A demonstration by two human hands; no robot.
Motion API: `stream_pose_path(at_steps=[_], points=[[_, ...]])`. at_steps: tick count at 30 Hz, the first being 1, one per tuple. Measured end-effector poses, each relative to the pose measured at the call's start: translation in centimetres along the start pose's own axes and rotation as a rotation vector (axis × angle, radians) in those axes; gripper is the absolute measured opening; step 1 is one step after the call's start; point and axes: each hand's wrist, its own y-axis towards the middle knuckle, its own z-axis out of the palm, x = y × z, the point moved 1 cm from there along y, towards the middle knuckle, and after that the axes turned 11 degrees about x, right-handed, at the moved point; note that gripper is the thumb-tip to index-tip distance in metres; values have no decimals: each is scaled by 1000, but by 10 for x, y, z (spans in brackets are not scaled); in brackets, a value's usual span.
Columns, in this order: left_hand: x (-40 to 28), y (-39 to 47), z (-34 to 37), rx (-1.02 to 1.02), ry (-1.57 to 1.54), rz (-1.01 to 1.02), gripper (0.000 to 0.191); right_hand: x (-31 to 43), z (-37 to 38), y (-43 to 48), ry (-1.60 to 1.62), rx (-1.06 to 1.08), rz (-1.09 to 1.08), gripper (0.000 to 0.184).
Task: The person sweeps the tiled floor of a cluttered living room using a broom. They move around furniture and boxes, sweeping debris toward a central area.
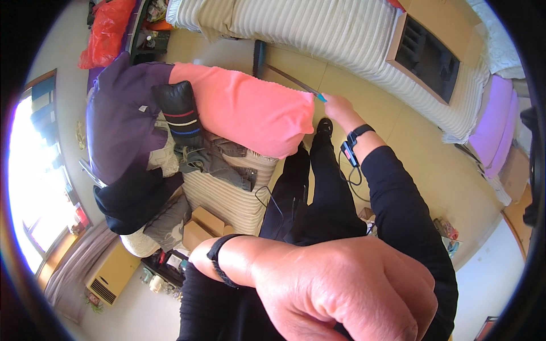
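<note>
My right hand (338, 107) is shut around the teal end of a thin long handle (292, 79). That handle slants away over the tiled floor towards a blue, flat-edged piece (259, 59); whether the two are joined I cannot tell. Beside the handle, a pink cloth (247, 108) covers the end of a bed or sofa. Close to the camera, my left hand (349, 290) is curled into a fist with its back turned up. Its palm and fingertips are hidden, and nothing shows in it. Both wrists wear black straps, and a small wired device (349, 153) hangs at the right one.
Dark clothes (123, 115), a black striped cushion (178, 111) and grey jeans (222, 166) lie on the left seat. A striped-covered bed (298, 25) with an open cardboard box (426, 59) stands across the floor. Another cardboard box (204, 226) sits lower left.
</note>
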Motion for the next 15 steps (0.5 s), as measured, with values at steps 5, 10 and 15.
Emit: stream_pose_path(at_steps=[5,10,15], points=[[2,9,-3,-11,-26,-30,22,-77,30,-51,-17,-8,125,42],[6,13,8,-10,-37,-98,19,-148,75,-142,87,-8,348,42],[21,4,5,253,326,-8,15,-176,118,-239,220,5,565,43]])
